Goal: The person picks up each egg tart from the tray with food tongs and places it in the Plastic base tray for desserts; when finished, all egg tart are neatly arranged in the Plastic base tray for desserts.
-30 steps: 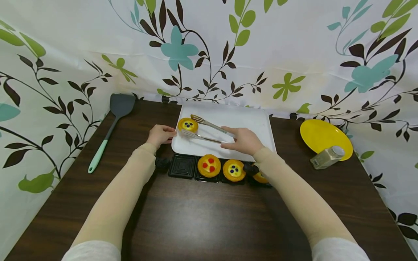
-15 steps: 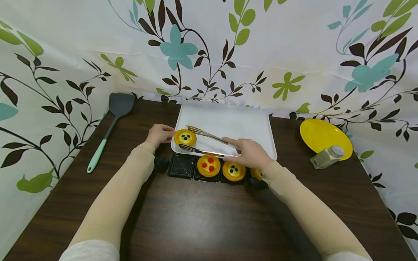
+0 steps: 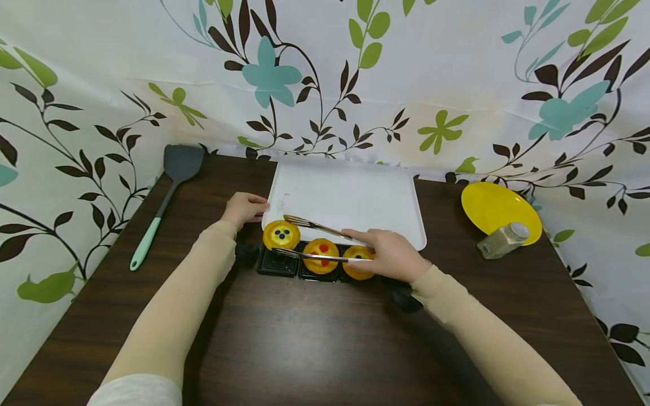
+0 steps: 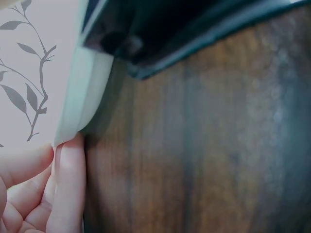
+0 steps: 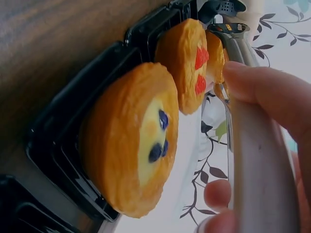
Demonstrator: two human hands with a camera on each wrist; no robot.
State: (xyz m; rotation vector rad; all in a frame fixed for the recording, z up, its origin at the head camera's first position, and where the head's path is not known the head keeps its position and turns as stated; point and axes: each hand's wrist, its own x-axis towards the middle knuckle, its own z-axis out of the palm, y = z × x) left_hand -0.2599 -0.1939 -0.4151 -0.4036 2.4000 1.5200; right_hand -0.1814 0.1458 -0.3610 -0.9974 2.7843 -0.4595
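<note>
My left hand (image 3: 245,207) pinches the left edge of the white tray (image 3: 350,194); its thumb and finger show at the rim in the left wrist view. My right hand (image 3: 388,251) grips metal tongs (image 3: 332,230), whose tips stand either side of a tart with blue berries (image 3: 281,234). This tart is over the tray's front left corner and the back of the leftmost black plastic holder (image 3: 276,265). A red-berry tart (image 5: 183,63) and another blue-berry tart (image 5: 131,141) sit in holders to the right, partly behind the tongs in the head view.
A spatula (image 3: 165,197) with a mint handle lies at the left. On the right a yellow plate (image 3: 500,206) leans near the patterned curtain, with a glass shaker (image 3: 503,241) in front of it. Dark wooden table (image 3: 304,338) spreads toward the person.
My right hand has brought the tongs and the blue-berry tart from the white tray forward and slightly left, to the leftmost holder. The left hand keeps its grip on the tray edge.
</note>
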